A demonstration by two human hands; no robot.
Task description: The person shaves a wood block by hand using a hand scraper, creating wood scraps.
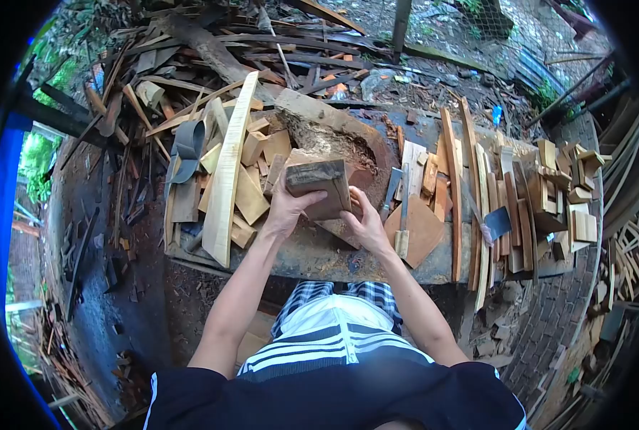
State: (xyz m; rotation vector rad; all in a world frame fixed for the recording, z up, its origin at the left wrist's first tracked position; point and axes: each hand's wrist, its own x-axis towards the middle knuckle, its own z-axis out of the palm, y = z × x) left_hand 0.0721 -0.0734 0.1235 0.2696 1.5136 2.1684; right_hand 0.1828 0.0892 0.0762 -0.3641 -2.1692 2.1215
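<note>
Between my two hands is a dark, rectangular wooden block, held up over the workbench. My left hand grips its left side, with the thumb lying across the face. On the lower right edge, my right hand holds the block with thumb and fingers. Behind it lies a large hollowed log piece with a rough inside. Just right of my right hand are a chisel-like tool with a wooden handle and a flat brown wood piece.
A long pale plank and a pile of wood offcuts cover the bench's left. Long strips and stacked small blocks fill the right. Scrap wood is heaped behind, near a wire fence.
</note>
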